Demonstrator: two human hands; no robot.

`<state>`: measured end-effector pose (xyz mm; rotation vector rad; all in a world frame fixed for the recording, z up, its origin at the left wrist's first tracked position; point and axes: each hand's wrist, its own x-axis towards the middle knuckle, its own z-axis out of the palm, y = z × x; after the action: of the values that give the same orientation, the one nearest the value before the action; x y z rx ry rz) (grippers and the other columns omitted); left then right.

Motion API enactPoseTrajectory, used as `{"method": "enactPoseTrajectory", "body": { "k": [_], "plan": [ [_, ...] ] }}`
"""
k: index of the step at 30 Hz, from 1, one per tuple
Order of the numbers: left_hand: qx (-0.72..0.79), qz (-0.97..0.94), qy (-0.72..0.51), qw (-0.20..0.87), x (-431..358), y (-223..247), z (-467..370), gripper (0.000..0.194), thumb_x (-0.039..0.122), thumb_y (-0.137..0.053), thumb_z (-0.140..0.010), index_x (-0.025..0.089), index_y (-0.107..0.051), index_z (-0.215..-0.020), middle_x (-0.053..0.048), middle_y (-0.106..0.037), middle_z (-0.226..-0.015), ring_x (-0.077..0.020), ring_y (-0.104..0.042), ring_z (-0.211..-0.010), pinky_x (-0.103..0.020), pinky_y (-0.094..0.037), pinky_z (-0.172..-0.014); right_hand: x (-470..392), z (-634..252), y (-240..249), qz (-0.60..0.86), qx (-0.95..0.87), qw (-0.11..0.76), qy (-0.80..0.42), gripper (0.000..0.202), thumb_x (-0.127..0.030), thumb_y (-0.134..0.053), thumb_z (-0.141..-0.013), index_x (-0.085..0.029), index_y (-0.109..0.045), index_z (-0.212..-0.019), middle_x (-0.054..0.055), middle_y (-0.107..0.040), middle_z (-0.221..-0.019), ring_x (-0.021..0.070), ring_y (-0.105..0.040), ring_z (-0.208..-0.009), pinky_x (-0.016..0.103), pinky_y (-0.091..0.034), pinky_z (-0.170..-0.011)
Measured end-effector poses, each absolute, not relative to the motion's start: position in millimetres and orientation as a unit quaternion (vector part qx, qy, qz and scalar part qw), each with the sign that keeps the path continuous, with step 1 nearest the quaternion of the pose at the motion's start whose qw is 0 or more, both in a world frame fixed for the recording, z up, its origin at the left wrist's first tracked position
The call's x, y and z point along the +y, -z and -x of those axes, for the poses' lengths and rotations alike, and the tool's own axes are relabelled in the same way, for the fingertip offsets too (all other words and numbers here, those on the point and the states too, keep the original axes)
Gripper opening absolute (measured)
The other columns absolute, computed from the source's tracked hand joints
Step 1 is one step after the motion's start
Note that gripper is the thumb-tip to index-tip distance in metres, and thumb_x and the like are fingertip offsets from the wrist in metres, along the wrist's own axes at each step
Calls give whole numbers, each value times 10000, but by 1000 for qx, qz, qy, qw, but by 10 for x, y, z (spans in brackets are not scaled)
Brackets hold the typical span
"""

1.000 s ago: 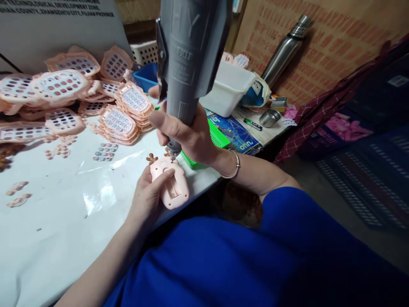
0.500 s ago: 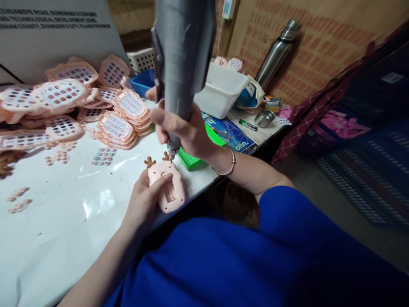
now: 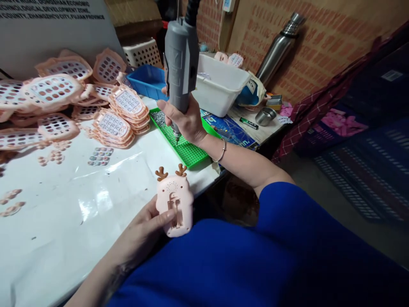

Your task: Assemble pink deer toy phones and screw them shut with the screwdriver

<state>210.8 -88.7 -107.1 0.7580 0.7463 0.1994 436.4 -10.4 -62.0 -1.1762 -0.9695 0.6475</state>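
My left hand [image 3: 153, 219] grips a pink toy phone [image 3: 173, 187] with brown antlers, its back turned up and its battery bay uncovered. The thumb lies across the bay. My right hand [image 3: 188, 121] is wrapped around a grey electric screwdriver [image 3: 181, 59], which points down. Its bit is over the perforated part of a green tray [image 3: 191, 162]; I cannot tell whether it touches. Small metal screws [image 3: 161, 121] are heaped at the tray's far left end. The phone is apart from the screwdriver, nearer to my body.
Stacked pink phone shells [image 3: 111, 128] and larger pink shells [image 3: 56, 91] cover the table's left back. Small button pieces [image 3: 100, 156] lie before them. Behind the tray stand a blue bin [image 3: 148, 81] and a white tub [image 3: 220, 83]. A steel flask [image 3: 277, 49] leans at the back right.
The screwdriver has lifted off the phone's upper corner and moved away, over the green tray. My left hand has brought the phone down, closer to my body.
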Motion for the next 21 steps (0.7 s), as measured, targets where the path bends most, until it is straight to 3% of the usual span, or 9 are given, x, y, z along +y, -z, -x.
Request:
{"method": "enactPoseTrajectory", "body": {
  "k": [6, 10, 14, 21],
  "plan": [
    [387, -338, -245, 822, -708, 1082, -2201, 521, 390, -965, -608, 210, -771, -1057, -97, -780, -1028, -282, -742, -933, -393, -626, -850, -119, -4376, 666, 528, -444, 669, -277, 570, -653, -794, -743, -218, -568, -1033, -94, -479, -628, 60, -476, -571, 254, -485, -604],
    [401, -325, -314, 797, -595, 1043, -2288, 558, 280, -1017, -456, 192, -779, -953, -70, -786, -994, -210, -727, -863, -268, -632, -760, -95, -4377, 675, 515, -451, 671, -283, 644, -689, -806, -703, -206, -537, -1033, -121, -465, -598, 39, -432, -543, 239, -450, -584],
    [406, -289, -361, 788, -581, 995, -2372, 489, 189, -992, -447, 198, -777, -886, -46, -789, -993, -158, -701, -823, -198, -616, -717, -102, -4376, 608, 504, -455, 684, -266, 727, -789, -763, -637, -209, -543, -1017, -94, -463, -579, 83, -434, -510, 283, -438, -550],
    [394, -274, -387, 787, -565, 1014, -2382, 413, 154, -951, -540, 179, -769, -910, -62, -780, -1038, -159, -694, -876, -198, -612, -749, -462, -4108, 310, 470, -492, 679, -277, 496, -672, -726, -776, -304, -622, -1091, -33, -556, -686, 158, -535, -580, 319, -525, -634]
  ]
}}
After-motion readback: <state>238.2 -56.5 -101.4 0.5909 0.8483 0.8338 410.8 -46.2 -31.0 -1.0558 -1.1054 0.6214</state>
